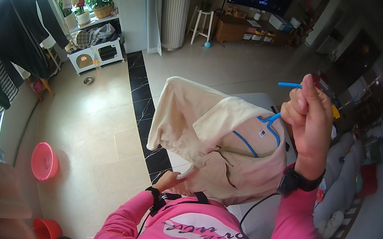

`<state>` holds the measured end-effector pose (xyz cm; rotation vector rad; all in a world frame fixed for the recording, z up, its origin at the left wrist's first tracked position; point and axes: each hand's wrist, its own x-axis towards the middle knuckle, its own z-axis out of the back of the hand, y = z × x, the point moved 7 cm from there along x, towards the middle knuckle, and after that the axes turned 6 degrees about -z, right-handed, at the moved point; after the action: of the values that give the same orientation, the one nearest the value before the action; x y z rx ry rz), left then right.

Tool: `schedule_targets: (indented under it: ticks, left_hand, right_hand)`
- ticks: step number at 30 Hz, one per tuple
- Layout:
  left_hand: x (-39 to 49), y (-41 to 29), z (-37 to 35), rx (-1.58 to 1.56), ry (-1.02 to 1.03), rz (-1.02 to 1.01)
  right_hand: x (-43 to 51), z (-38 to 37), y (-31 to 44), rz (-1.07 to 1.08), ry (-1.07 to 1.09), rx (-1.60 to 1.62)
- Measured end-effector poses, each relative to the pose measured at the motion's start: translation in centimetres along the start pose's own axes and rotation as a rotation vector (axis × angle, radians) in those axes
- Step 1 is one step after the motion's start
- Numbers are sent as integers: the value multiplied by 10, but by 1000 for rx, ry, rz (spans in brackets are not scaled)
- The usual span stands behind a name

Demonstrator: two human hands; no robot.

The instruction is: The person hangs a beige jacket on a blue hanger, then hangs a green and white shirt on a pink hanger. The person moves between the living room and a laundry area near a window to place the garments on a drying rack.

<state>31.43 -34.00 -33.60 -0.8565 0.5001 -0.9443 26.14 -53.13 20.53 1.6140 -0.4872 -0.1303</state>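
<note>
A cream jacket (213, 126) hangs in front of me, with a small label inside its neck. Its front is partly apart, and one sleeve stretches out at the far left. Inside the collar runs a blue clothes hanger (274, 132). My right hand (307, 113), raised at the upper right, grips the hanger by its neck; the hook tip sticks out left of the thumb. Low at the left, my left hand (168, 181) pinches an edge of the jacket near my body. Folds of cloth hide the hanger's lower parts.
Behind the jacket is a grey padded surface (255, 98). Dark clothes (14, 27) hang by the window at left. A pink basin (45, 162) and a red bucket (47, 231) stand on the floor. A black cable (250, 211) loops beside my right arm. Plush toys (339, 180) lie at right.
</note>
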Motion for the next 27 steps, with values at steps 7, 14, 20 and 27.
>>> schedule_targets:
  ticks: [7,14,20,27]
  left_hand:
    - [-7,25,-7,-123,30,-87]
    - [-12,51,-18,-159,37,-35]
    - [-8,44,-8,-266,12,24]
    - [-2,-2,19,25,-183,-135]
  right_hand:
    - [-1,9,14,34,-36,-28]
    - [-4,18,38,114,-37,-44]
    - [-6,24,48,129,-52,-85]
    - [-8,25,44,115,-100,-83]
